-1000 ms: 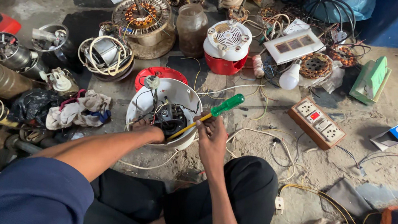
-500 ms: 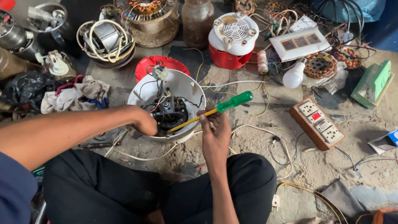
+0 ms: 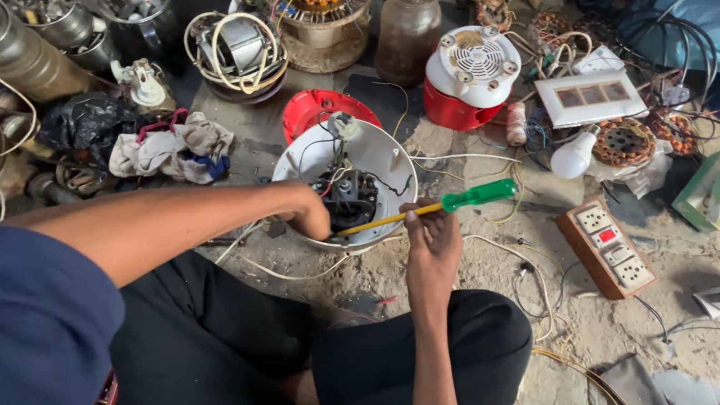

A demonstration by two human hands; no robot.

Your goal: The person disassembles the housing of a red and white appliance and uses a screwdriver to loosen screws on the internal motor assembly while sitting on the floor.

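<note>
Bare floor (image 3: 498,274) lies open to the right of the white housing (image 3: 384,155), between it and the socket board (image 3: 608,249), crossed only by thin wires (image 3: 540,298). Behind the housing, the red lid (image 3: 321,111), glass jar (image 3: 409,30) and red-and-white appliance (image 3: 469,83) crowd close. To its left, rags (image 3: 170,147) and metal cans (image 3: 13,45) block the way.

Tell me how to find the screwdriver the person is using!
Look at the round white plastic appliance shell lying open on the floor before the person's knees. The right hand holds a long screwdriver slanting into it. Its bright green handle and yellow shaft match nothing nearby.
</note>
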